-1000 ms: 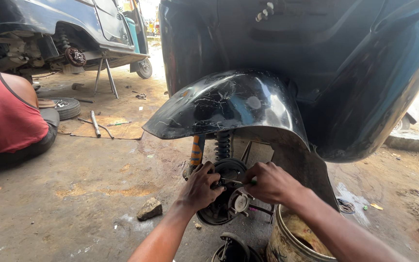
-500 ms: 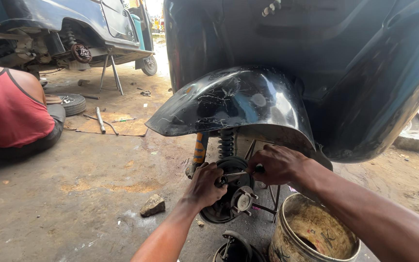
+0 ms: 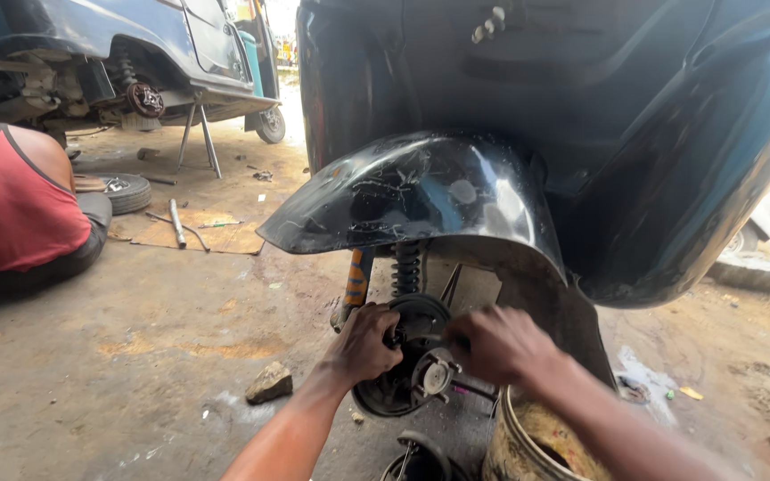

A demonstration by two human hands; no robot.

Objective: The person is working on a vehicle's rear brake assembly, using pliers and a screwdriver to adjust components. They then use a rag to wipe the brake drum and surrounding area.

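Left hand [image 3: 369, 343], fingers curled shut around the left edge of the dark round brake drum plate [image 3: 407, 356]. Right hand [image 3: 499, 343], fingers closed over the plate's right side; what exactly lies under them cannot be told. Brake drum plate low in the middle of the view, under the glossy black mudguard [image 3: 421, 196], just below the coil spring [image 3: 406, 267] and the orange shock absorber [image 3: 357, 278]. Small pale round hub part [image 3: 435, 376] at the plate's lower right, between the two hands.

Rusty round metal bucket [image 3: 514, 445] at bottom right, beneath the right forearm, with a yellowish-brown residue inside. Dark round container [image 3: 416, 459] just left of the bucket, cut off by the lower edge; contents not visible.

Flat brown cardboard sheet [image 3: 198, 233] on the dirt floor [image 3: 135, 374] at left, with a long metal tool [image 3: 176, 223] on it. Small stone [image 3: 270, 383] near the left forearm. Loose tyre [image 3: 122, 191] behind the cardboard. Seated person in a red sleeveless top [image 3: 11, 209] at far left, beside a raised blue vehicle [image 3: 91, 27] on a stand.
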